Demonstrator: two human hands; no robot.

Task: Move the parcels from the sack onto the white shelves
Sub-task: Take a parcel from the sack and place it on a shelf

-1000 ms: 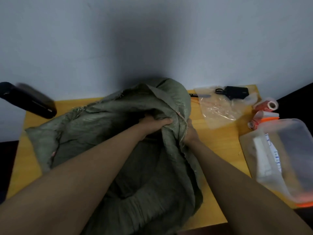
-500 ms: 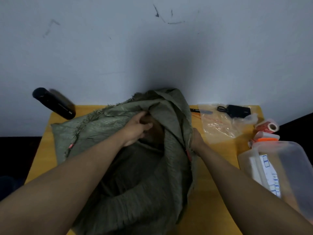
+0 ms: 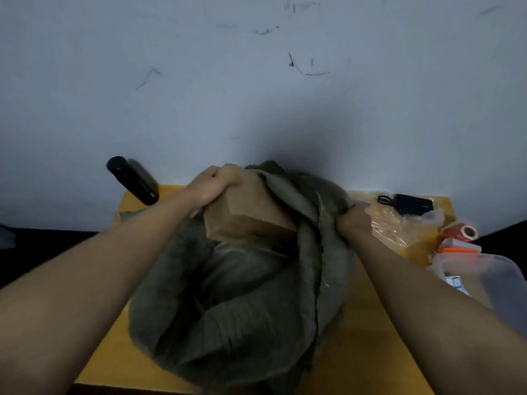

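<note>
- The left hand point(image 3: 212, 185) gripped a brown cardboard box point(image 3: 245, 213) at its far upper corner, fingers curled over the top edge.
- The box sat partly out of the sack point(image 3: 228, 303), tilted, with its near lower corner still inside the mouth and its right side lapped by the cloth.
- The right hand point(image 3: 352, 220) clutched a bunched fold of the sack rim, fingers closed on the cloth, holding the mouth open; it was clear of the box.
- Governing relation: the box lay between the two hands, directly under and to the right of the left hand, and to the left of the right hand with the cloth fold between them. Its long axis appeared to run from the left hand toward the right hand and slightly nearer the person. The left hand was the nearer, being in contact.
- Judgement: the lift would have to bring the box up and leftward, away from the fold held by the right hand, or the cloth could snag its right end.
- The shelves were not in view; the carrying direction could not be told.
- A black cylinder point(image 3: 132, 180) lay beyond the left hand; a clear bag point(image 3: 399, 226) lay just past the right hand.
</note>
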